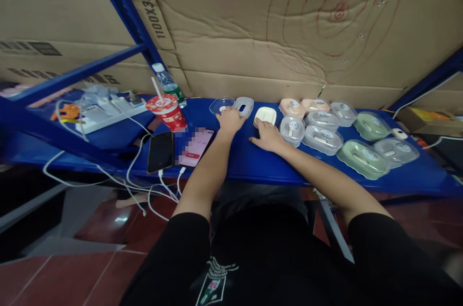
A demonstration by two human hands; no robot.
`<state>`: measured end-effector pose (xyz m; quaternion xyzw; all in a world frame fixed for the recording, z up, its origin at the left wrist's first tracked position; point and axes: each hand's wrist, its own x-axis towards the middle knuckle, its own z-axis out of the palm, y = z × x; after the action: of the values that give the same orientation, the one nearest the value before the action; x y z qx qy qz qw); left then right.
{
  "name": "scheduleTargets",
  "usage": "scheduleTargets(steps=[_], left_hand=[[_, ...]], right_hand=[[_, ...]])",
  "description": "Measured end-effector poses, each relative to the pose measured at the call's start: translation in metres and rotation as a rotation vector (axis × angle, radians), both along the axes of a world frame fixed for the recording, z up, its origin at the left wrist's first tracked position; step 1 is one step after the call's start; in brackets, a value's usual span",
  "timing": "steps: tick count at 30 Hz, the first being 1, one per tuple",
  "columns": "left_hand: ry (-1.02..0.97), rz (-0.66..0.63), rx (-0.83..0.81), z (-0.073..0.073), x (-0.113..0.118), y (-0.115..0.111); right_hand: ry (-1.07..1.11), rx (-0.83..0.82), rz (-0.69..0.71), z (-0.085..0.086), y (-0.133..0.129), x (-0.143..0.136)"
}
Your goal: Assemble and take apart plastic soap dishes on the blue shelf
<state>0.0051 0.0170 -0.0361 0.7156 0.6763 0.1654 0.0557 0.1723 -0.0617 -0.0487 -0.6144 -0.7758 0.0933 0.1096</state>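
Note:
My left hand [230, 121] reaches over the blue tabletop with its fingers spread. Its fingertips are at the near edges of a clear plastic lid [223, 103] and a light grey oval tray with a slot [245, 106]. My right hand [269, 137] lies with fingers stretched out and thumb apart, touching the near side of a cream rounded dish [266, 115]. Right of it stand lidded boxes: a peach box [292, 107], a grey box [322, 140], a green box [364, 159] and several more, all under clear lids.
Left of my hands are two phones, a dark phone [161, 152] and a lit phone [193, 149], with white cables. Behind them stand a red cup with a straw [168, 113] and a water bottle [168, 85]. A power strip [108, 114] lies farther left. Cardboard [231, 31] rises behind the table.

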Motion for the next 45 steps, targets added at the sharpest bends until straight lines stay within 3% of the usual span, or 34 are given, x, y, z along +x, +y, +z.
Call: scheduleTargets(steps=[9,13,17,21,24,26,30,32,38,45], left_hand=[[-0.132,0.024,-0.003,-0.009,0.008,0.001],[-0.141,-0.007,-0.016,-0.009,0.010,0.002],[-0.135,-0.030,-0.023,-0.011,0.012,0.003],[-0.135,-0.032,-0.005,-0.012,0.011,0.001],[-0.135,-0.020,0.011,-0.014,0.011,0.001],[-0.130,-0.014,0.017,-0.015,0.011,0.002],[-0.117,-0.016,0.024,-0.018,0.010,0.007],[-0.099,-0.024,0.032,-0.019,0.009,0.009],[-0.080,-0.022,0.037,-0.021,0.007,0.011],[-0.109,-0.005,0.067,-0.015,0.006,0.008]], right_hand=[[-0.026,0.127,-0.076,-0.003,0.043,-0.006],[-0.105,0.322,0.042,-0.001,0.028,-0.008],[-0.103,0.386,0.081,0.016,0.001,-0.001],[-0.126,0.341,-0.091,0.038,-0.012,0.032],[-0.188,0.144,-0.202,0.046,-0.009,0.054],[-0.211,0.084,-0.163,0.045,-0.005,0.060],[-0.116,0.128,0.163,0.037,0.001,0.056],[-0.067,0.125,0.217,0.034,0.002,0.053],[-0.048,0.039,-0.036,0.035,0.002,0.062],[0.079,0.141,-0.084,0.046,0.001,0.075]])
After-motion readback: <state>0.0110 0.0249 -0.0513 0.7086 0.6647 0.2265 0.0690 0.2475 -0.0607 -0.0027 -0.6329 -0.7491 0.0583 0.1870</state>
